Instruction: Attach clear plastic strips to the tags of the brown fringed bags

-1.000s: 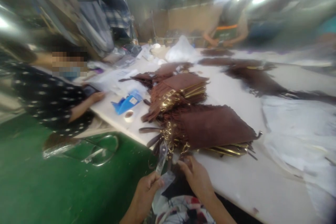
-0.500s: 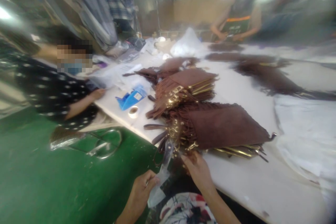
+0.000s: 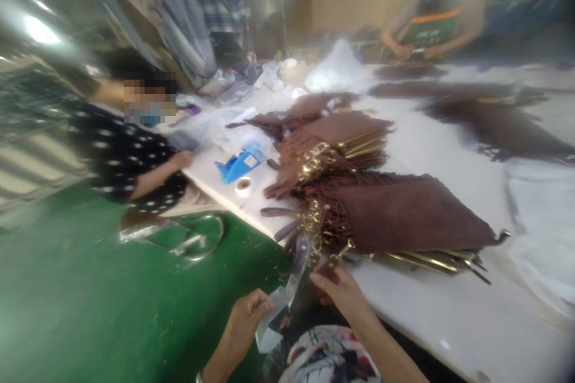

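In the lower middle, my left hand (image 3: 245,320) pinches a clear and whitish plastic strip (image 3: 295,275) between thumb and fingers. The strip runs up to the table edge beside brown straps, and its lower end hangs below my hand. My right hand (image 3: 339,290) is closed by the edge, its fingers curled on a brown strap (image 3: 327,270) with a gold clasp; my fingers partly hide the strap. Just beyond lies a stack of brown fringed bags (image 3: 417,212) with gold zips, gold clasps (image 3: 317,218) bunched at its left end.
Behind is a second stack of brown bags (image 3: 345,131). A blue tape dispenser (image 3: 240,164) and a tape roll (image 3: 244,187) lie on the white table (image 3: 431,305). One person (image 3: 130,155) sits at left; another (image 3: 433,33) stands across. A metal-framed stool (image 3: 193,239) is on the green floor.
The view has swung left, so the table and bags appear farther right. Both hands keep their grips; the plastic strip between them has shifted slightly.
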### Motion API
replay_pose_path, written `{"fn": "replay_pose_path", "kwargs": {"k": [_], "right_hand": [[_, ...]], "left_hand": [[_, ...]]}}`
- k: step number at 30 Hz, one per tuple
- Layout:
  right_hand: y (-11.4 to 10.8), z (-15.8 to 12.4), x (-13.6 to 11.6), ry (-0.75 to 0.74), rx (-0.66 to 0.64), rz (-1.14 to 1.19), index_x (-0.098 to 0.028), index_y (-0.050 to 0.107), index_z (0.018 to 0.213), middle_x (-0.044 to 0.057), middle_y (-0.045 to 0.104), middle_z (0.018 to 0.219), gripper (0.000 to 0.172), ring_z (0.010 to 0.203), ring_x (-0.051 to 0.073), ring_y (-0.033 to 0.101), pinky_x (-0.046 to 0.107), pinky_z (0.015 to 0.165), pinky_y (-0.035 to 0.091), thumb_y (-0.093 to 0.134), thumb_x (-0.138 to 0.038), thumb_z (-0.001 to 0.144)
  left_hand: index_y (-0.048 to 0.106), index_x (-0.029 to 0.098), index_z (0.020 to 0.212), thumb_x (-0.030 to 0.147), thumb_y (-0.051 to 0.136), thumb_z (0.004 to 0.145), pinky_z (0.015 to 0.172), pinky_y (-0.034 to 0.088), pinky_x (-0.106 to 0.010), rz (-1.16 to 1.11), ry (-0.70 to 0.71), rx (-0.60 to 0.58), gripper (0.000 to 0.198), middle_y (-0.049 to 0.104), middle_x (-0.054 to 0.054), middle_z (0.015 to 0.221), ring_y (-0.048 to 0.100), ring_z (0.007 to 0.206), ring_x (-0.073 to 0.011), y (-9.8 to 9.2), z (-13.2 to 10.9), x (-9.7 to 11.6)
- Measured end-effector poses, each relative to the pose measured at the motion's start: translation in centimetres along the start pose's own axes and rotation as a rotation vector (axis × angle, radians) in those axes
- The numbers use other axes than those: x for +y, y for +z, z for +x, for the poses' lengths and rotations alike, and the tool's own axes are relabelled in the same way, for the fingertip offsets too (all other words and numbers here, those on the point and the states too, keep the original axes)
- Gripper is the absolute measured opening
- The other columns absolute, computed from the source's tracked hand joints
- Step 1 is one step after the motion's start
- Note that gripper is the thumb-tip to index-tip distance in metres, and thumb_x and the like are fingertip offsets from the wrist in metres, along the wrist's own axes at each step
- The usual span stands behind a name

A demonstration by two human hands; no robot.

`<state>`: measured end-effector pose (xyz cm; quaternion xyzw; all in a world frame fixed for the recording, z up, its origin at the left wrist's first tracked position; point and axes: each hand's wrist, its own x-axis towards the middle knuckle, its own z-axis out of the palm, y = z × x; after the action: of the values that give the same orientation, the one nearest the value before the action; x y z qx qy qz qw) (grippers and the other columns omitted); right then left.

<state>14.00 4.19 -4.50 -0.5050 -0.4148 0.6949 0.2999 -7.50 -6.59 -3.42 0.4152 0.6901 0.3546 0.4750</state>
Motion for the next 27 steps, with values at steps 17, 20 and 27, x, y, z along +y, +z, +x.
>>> {"fn": "replay_pose_path", "kwargs": {"k": [17, 20, 27], "right_hand": [[1.0, -0.9, -0.2, -0.032, 0.031, 0.357, -0.016, 0.068, 0.082, -0.001, 0.064, 0.065, 0.040, 0.057, 0.013, 0.057, 0.026, 0.056, 0.049, 0.084, -0.043, 0.058], [1.0, -0.9, 0.1, -0.050, 0.030, 0.346, -0.016, 0.067, 0.086, 0.000, 0.067, 0.071, 0.037, 0.060, 0.013, 0.059, 0.025, 0.058, 0.049, 0.082, -0.042, 0.063], [0.5, -0.9, 0.4, -0.070, 0.000, 0.329, -0.015, 0.065, 0.084, -0.001, 0.065, 0.068, 0.036, 0.056, 0.011, 0.055, 0.024, 0.055, 0.047, 0.081, -0.041, 0.065]], "left_hand": [[0.060, 0.013, 0.072, 0.041, 0.065, 0.082, 0.058, 0.033, -0.022, -0.174, 0.005, -0.126, 0.029, 0.059, 0.001, 0.066, 0.047, 0.061, -0.0112, 0.6, -0.4, -0.8], [0.061, 0.014, 0.074, 0.040, 0.066, 0.082, 0.058, 0.033, -0.022, -0.225, 0.000, -0.154, 0.028, 0.061, 0.001, 0.067, 0.048, 0.061, -0.0112, 0.9, -0.3, -0.9], [0.061, 0.014, 0.074, 0.042, 0.064, 0.083, 0.059, 0.034, -0.023, -0.191, -0.004, -0.105, 0.029, 0.062, 0.000, 0.068, 0.051, 0.063, -0.0121, 1.8, -0.2, -1.2]]}}
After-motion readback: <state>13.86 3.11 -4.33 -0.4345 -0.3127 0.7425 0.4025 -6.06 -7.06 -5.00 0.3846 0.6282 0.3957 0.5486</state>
